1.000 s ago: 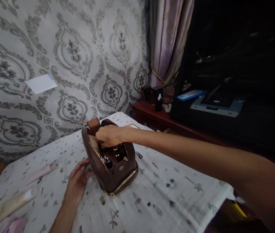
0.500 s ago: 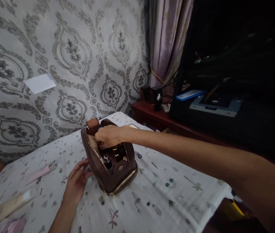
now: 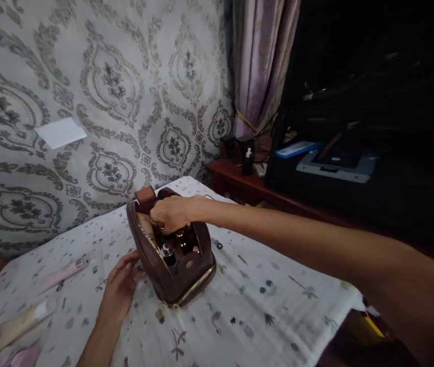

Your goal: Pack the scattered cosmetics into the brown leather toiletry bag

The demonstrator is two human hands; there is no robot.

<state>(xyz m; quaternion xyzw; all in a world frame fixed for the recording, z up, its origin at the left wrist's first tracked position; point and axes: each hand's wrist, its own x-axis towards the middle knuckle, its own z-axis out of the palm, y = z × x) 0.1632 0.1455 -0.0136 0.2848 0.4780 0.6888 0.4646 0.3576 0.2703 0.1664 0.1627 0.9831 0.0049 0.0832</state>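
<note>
A brown zip-up toiletry bag [image 3: 192, 278] stands unzipped on the patterned cloth. My right hand [image 3: 173, 213] reaches into its far part. Those fingers are curled, and whatever they hold is hidden inside the bag. Close to that hand, a small dark bottle with a silvery cap [image 3: 168, 252] and a gold-coloured item [image 3: 181, 237] show in the opening. My left hand [image 3: 119, 288] is at the bag's left side, palm inward, fingers stretched out and apart, their tips at the bag's wall. It grips nothing.
On the left of the cloth [image 3: 247, 300] lie a pink tube [image 3: 61, 272], a beige tube [image 3: 20, 326] and a pink round item [image 3: 18, 357]. A red-brown cabinet [image 3: 235, 186] bears a small black bottle [image 3: 247, 162] beside a large dark screen [image 3: 373, 117].
My right hand has shifted very slightly within the bag, its fingers still curled. The left hand stays at the bag's side. The whole view has moved a little.
</note>
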